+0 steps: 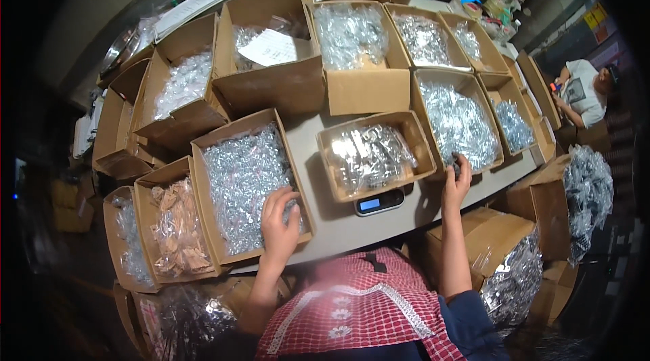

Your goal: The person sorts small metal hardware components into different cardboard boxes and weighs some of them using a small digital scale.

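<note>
My left hand (pixel 279 224) reaches over the near right side of a cardboard box (pixel 302 215) heaped with small silver metal hardware (pixel 247 181). Its fingers curl inward, with silver pieces at the thumb and fingertips; what it grips is unclear. At the near left corner of another box, my right hand (pixel 458 183) has its fingers drawn together around something small and dark that I cannot make out. That box holds bagged silver parts (pixel 457 120). Between my hands, a shallower box (pixel 379 188) of shiny metal parts in clear bags (pixel 369 154) rests on a small digital scale (pixel 379 203).
Open boxes ring the grey table (pixel 332 231), including one of brownish bagged parts (pixel 177 225). A white paper (pixel 269 47) lies in a back box. Bulging bags of metal parts (pixel 513 286) stand at lower right. Another person (pixel 586 93) is at far right.
</note>
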